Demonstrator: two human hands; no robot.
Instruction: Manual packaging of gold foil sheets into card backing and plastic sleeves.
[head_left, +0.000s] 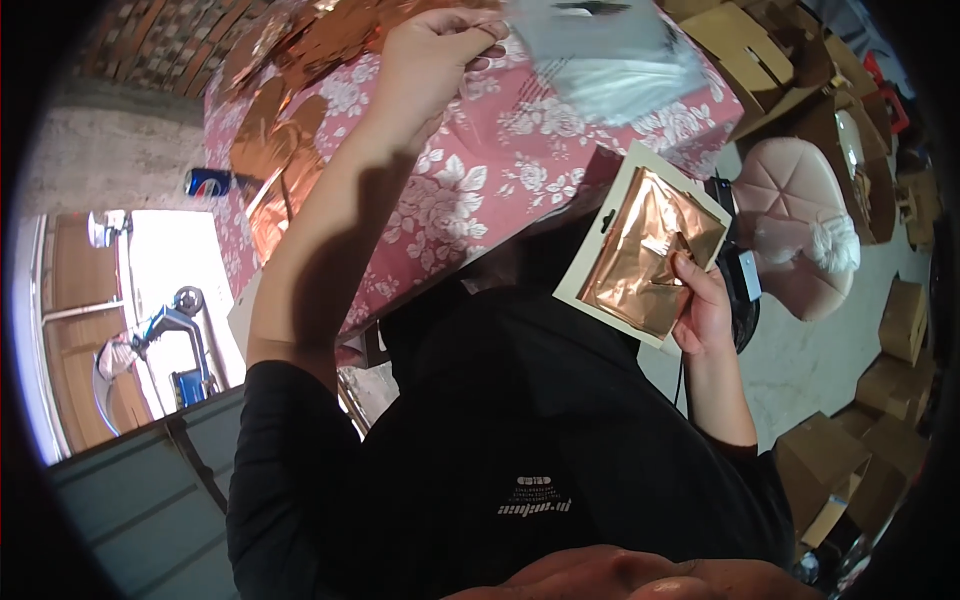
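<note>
My right hand (703, 305) grips a cream card packet (645, 245) by its lower right edge; crumpled copper foil shows through its window. The packet is held up in front of a table under a pink floral cloth (480, 190). My left arm reaches up across that cloth. My left hand (435, 55) has its fingers pinched at the edge of a grey plastic packet (600, 55) lying on the table top. Loose sheets of copper foil (290, 110) lie spread over the cloth just left of that hand.
A blue drink can (207, 181) sits by the table's left end. A pink padded stool (800, 215) stands at the right, with several cardboard boxes (905, 320) around it on the pale floor. My black shirt (520, 430) fills the lower middle.
</note>
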